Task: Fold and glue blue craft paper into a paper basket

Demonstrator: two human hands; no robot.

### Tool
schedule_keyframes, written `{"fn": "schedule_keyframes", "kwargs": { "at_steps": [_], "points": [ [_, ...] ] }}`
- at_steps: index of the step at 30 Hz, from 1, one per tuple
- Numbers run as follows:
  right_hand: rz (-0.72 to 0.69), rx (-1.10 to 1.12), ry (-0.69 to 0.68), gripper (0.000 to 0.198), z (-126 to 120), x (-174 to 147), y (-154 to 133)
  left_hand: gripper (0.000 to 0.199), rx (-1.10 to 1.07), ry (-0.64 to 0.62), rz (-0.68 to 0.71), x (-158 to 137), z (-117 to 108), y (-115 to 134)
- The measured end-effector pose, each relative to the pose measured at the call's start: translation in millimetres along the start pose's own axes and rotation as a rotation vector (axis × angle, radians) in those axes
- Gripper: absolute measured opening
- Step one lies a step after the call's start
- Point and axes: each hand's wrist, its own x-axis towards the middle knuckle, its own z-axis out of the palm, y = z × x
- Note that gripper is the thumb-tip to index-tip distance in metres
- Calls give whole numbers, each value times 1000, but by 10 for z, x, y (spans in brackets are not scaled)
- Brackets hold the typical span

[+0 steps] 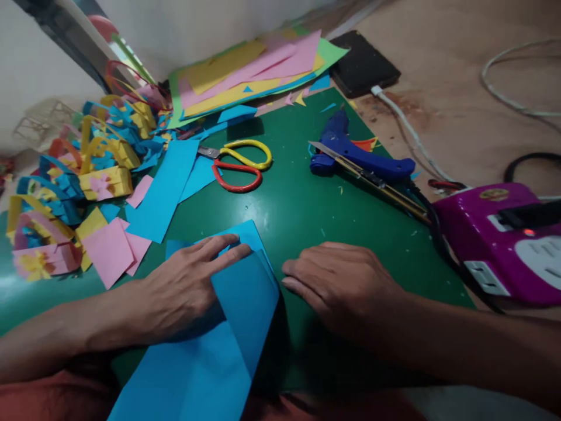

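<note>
A large sheet of blue paper (210,356), bent over into a fold, lies at the table's front edge and hangs toward my lap. My left hand (197,280) grips the folded part, index and middle fingers across its top; the thumb is hidden beneath the paper. Just right of the fold, my right hand (346,280) rests low over the green table (307,216) with its fingers curled together. Nothing shows between those fingertips, and the hand is apart from the paper. Scissors (241,164) with one yellow and one red handle lie beyond the left hand.
Small paper baskets (105,181) crowd the left side, near pink paper squares (107,251) and blue strips (166,187). Coloured sheets (249,70) are stacked at the back. Right are a blue glue gun (368,152), a cutter knife (372,181), a purple power strip (491,234) and a black device (363,61).
</note>
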Motion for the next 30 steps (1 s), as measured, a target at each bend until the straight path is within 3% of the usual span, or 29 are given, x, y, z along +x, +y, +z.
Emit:
{"fn": "schedule_keyframes", "kwargs": {
  "at_steps": [4,10,18,23,30],
  "points": [
    [-21,-25,-10,22,-18,10,8,29,62,51,203,-16,-25,-106],
    [-54,-41,5,19,-32,19,22,38,-25,48,161,-75,-34,-229],
    [-72,-65,29,17,-28,67,18,50,-51,-43,255,-105,-23,-369],
    [-73,-80,1,20,-48,78,17,31,-91,42,268,-83,2,-416],
    [-91,-55,30,16,-66,99,8,26,-144,77,248,-58,-39,-364]
  ]
}}
